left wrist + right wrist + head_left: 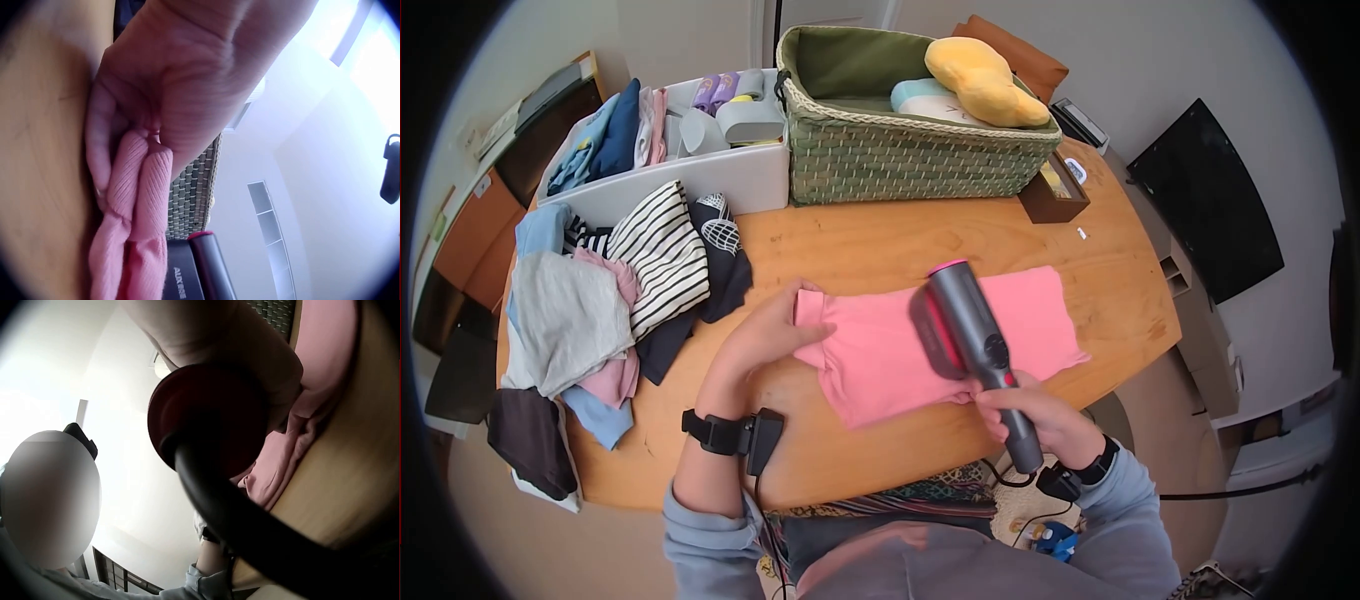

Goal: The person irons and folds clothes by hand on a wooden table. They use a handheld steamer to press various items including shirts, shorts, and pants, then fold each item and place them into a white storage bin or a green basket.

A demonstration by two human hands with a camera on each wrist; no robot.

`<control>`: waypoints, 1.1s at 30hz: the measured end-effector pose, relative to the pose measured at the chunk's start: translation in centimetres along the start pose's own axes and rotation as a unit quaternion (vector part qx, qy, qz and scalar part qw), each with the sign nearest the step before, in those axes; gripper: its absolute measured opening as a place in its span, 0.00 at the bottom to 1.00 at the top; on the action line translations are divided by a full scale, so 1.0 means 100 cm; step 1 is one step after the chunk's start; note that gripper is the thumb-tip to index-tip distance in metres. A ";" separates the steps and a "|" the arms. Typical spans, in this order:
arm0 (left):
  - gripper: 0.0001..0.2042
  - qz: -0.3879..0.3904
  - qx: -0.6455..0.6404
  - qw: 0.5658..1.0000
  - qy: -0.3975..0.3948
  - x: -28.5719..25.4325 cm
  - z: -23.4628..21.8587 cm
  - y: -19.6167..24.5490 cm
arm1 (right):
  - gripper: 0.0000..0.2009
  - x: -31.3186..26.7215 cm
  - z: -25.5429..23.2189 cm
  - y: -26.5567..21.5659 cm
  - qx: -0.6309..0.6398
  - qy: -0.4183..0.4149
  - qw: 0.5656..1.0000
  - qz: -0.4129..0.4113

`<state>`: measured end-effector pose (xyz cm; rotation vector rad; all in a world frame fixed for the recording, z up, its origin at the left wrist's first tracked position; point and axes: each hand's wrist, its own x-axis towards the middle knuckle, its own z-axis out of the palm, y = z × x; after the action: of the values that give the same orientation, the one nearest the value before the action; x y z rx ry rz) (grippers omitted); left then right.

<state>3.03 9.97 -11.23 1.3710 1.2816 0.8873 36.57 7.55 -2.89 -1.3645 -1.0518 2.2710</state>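
A pink garment [870, 360] with ribbed cuffs lies folded on the wooden table. At its left end my left hand [768, 325] grips the fabric; in the left wrist view two ribbed cuffs [153, 194] sit between that hand's thumb and fingers. My right hand [1045, 410] holds a dark grey handheld garment steamer [975, 320] by its handle, fingers wrapped round it. The steamer's head lies over the middle of the garment and hides part of it. In the right wrist view, the power cord [212, 500] runs from the handle's red end.
Loose clothes, among them a striped top [662, 255] and a grey garment [565, 320], lie heaped at the left. Behind stand a white bin [690, 185] of folded clothes and a green woven basket [900, 160] with a yellow plush toy [980, 80]. A brown box [1055, 200] stands beside the basket.
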 end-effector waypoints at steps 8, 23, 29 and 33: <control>0.24 -0.013 0.039 0.999 0.001 -0.005 -0.007 0.011 | 0.09 -0.014 -0.095 -0.001 0.046 0.170 0.979 -0.100; 0.27 -0.009 0.016 1.000 -0.024 -0.004 -0.010 0.007 | 0.10 -0.023 -0.073 0.003 0.150 0.180 0.950 -0.208; 0.26 -0.016 0.019 0.999 -0.026 -0.004 -0.010 0.009 | 0.19 -0.015 0.020 0.002 0.032 0.046 0.987 -0.150; 0.27 -0.018 0.008 0.999 -0.038 -0.006 -0.013 0.007 | 0.22 0.007 0.050 0.008 -0.004 -0.071 0.994 -0.087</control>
<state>1.83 9.73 -10.15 1.3780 1.2544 0.7945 32.08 5.26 -2.48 -1.0816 -1.1771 2.2617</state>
